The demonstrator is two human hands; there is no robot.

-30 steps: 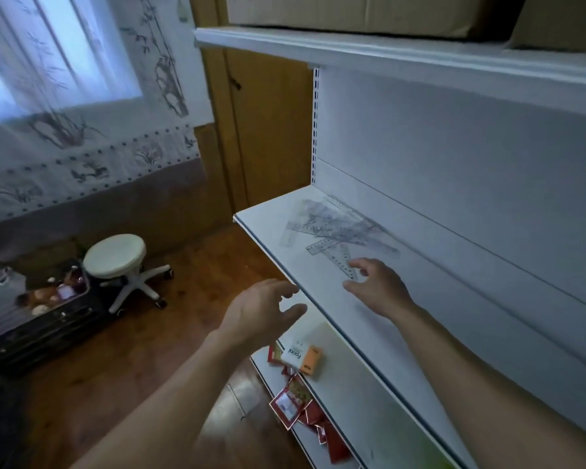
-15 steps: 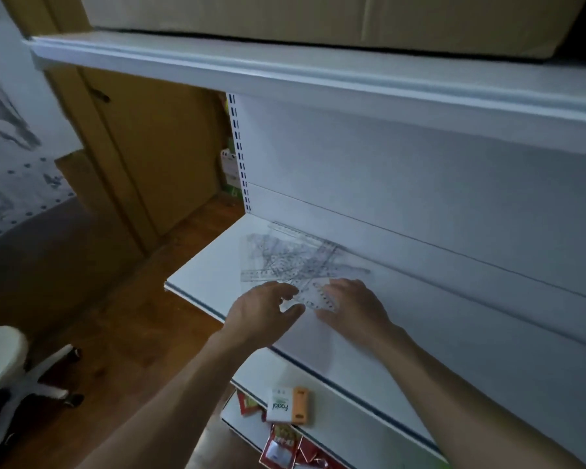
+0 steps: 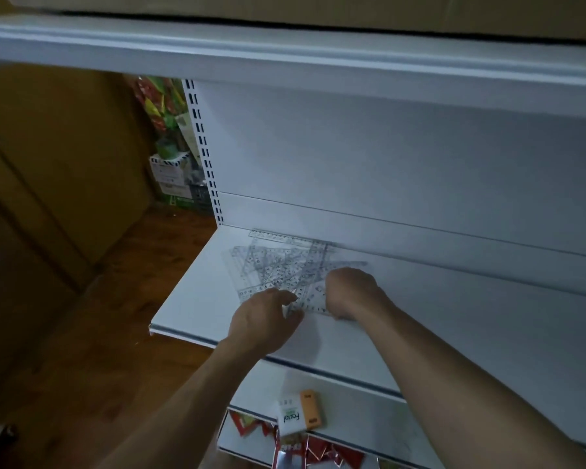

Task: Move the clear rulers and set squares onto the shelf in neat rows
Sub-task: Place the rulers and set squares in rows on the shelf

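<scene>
Pile: the clear rulers and set squares lie in a loose, criss-crossed heap on the white shelf, just ahead of both hands and spreading away to the left of them, up to the back panel.
Back ruler: one long ruler lies flat along the back panel, beyond the heap and farthest from the hands.
Left hand: the left hand is palm down at the near edge of the heap, fingers bent forward onto the plastic and thumb tucked in toward them; I cannot tell whether it pinches a piece or only touches it.
Right hand: the right hand sits just right of the left one, knuckles up and fingers curled under on the near right corner of the heap; its grip is hidden, so I cannot tell if it holds anything.
Between the hands: a clear piece with printed numbers shows in the narrow gap.
Below the hands: a lower shelf carries a white carton touching an orange box; red packets lie beneath that.
Above the hands: an upper shelf with a cardboard box on top.
Left of the hands: wooden floor.
</scene>
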